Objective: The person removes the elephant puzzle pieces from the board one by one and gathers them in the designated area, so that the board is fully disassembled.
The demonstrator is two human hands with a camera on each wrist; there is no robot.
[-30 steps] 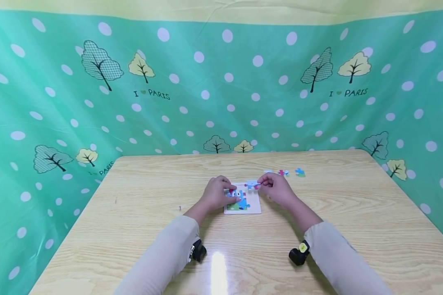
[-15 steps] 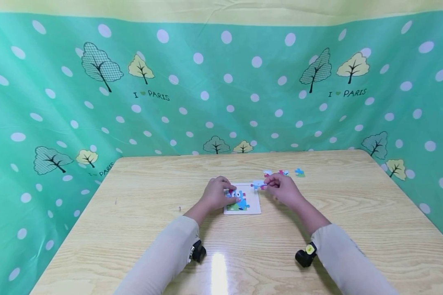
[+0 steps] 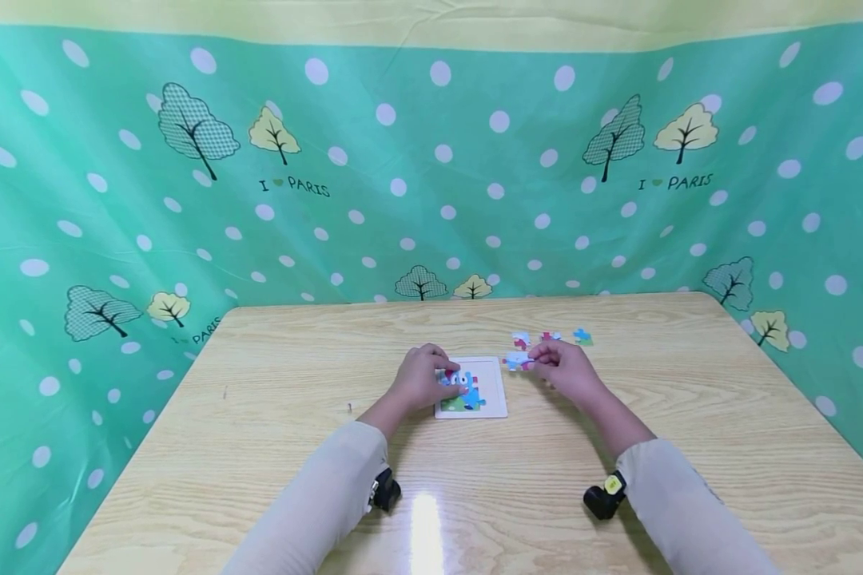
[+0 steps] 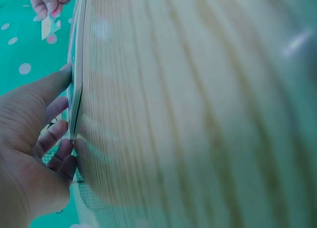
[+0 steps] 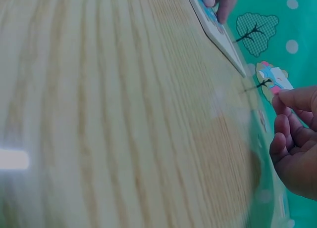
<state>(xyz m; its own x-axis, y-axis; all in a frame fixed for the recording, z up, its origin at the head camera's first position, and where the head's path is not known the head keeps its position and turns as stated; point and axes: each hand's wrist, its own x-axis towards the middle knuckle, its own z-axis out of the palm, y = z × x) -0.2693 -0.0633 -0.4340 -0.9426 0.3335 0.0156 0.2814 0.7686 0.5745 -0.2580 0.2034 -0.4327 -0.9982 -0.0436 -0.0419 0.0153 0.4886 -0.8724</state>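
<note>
My left hand (image 3: 419, 379) rests over the left side of a white puzzle tray (image 3: 495, 399), its thumb and fingers pressing on the joined pieces (image 3: 470, 397). Those pieces show a blue cartoon figure with eyes above green; part of them is hidden under the hand. In the left wrist view the fingers (image 4: 58, 134) lie along the tray's edge. Just right of the tray, my right hand (image 3: 566, 369) pinches a puzzle piece (image 3: 516, 362) between thumb and fingertips. That piece is white and blue with pink tabs, held up in the right wrist view (image 5: 276, 78).
Behind the right hand lie loose puzzle pieces: a white and red one (image 3: 521, 340), a red one (image 3: 549, 336) and a blue and green one (image 3: 582, 336). A small scrap (image 3: 349, 408) lies left of the tray. A green dotted curtain (image 3: 431, 176) hangs behind the wooden table (image 3: 288, 375).
My right hand has moved right with the pinched puzzle piece, from over the tray's upper right corner to beside it. The left hand has stayed on the tray.
</note>
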